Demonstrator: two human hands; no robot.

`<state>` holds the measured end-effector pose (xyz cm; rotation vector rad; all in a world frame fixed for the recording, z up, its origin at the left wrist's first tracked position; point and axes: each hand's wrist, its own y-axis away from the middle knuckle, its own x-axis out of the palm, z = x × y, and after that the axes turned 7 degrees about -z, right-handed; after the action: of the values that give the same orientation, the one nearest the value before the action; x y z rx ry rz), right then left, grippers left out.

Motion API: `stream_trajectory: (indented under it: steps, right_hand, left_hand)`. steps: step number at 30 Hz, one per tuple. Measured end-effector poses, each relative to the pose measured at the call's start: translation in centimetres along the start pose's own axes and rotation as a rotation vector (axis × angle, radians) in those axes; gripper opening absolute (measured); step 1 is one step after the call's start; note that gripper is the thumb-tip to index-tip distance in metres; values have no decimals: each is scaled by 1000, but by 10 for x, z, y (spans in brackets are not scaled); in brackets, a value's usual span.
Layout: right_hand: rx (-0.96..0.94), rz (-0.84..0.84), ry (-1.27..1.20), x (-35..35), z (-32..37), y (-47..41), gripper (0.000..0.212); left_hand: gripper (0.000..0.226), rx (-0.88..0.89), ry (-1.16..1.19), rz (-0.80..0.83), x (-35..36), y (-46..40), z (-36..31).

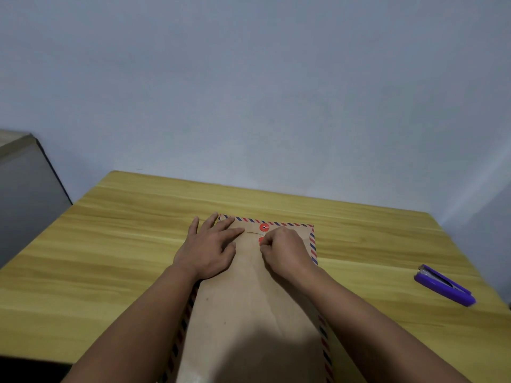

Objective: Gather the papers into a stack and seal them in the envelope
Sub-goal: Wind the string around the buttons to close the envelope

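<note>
Left hand lies flat on the smooth kraft envelope; right hand pinches thin string beside 2 round red buttons.

Both hands on closed envelope

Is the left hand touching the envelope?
Touching. The head view shows the left hand lying flat with straight fingers pressed on the envelope near its flap; no gap is visible between them.
</note>
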<state>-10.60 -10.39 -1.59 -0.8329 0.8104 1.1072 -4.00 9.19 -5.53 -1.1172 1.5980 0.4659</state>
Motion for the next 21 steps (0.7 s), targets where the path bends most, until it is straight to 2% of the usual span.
stream_trajectory:
  steps: [9, 14, 21]
  right_hand:
    - [-67, 13, 121, 11, 2, 5, 26]
    - [-183, 27, 231, 7, -4, 8, 27]
    - [-306, 54, 174, 2, -7, 9, 29]
  left_hand:
    - [53, 2, -3, -1, 1, 0, 1]
    - [53, 5, -1, -1, 1, 0, 1]
    - [55, 7, -2, 4, 2, 0, 1]
